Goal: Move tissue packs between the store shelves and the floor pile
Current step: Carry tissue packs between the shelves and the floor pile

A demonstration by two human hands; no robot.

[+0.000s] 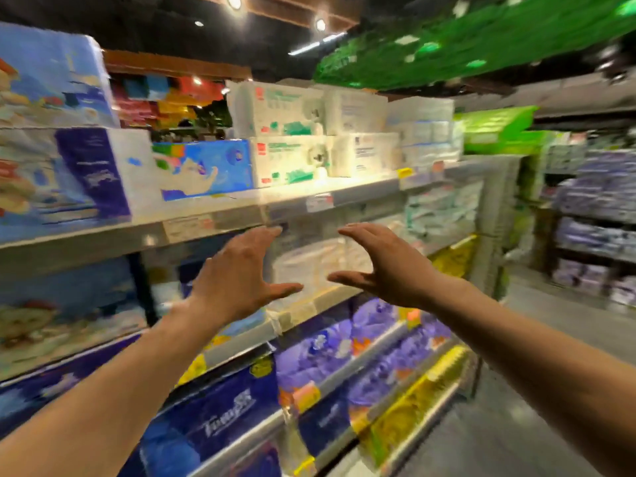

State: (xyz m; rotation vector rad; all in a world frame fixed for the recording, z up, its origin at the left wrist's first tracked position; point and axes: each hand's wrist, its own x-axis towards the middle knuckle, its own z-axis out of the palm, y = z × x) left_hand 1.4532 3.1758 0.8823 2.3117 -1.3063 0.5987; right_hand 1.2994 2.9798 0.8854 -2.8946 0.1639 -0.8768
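White plastic wrap shows in the gap between the two raised hands. The left hand (237,273) and right hand (385,266) face each other, palms inward, fingers straight and spread, thumbs low, holding nothing. Behind them a white, clear-wrapped tissue pack (309,259) sits on the second shelf level. The picture is too blurred to tell whether either hand touches it.

Just above the fingertips runs the grey metal shelf edge (241,215) with its price tags. On that upper shelf stand white boxy packs with green print (285,132), stacked two high, and to their left a bright blue pack with a cartoon print (206,170).

Below the hands lie purple flowered packs (320,349), a dark blue pack with white lettering (223,418), and yellow packs (406,418) lower to the right. The grey aisle floor (516,425) runs along the right, with further shelves of lilac packs (595,201) across it.
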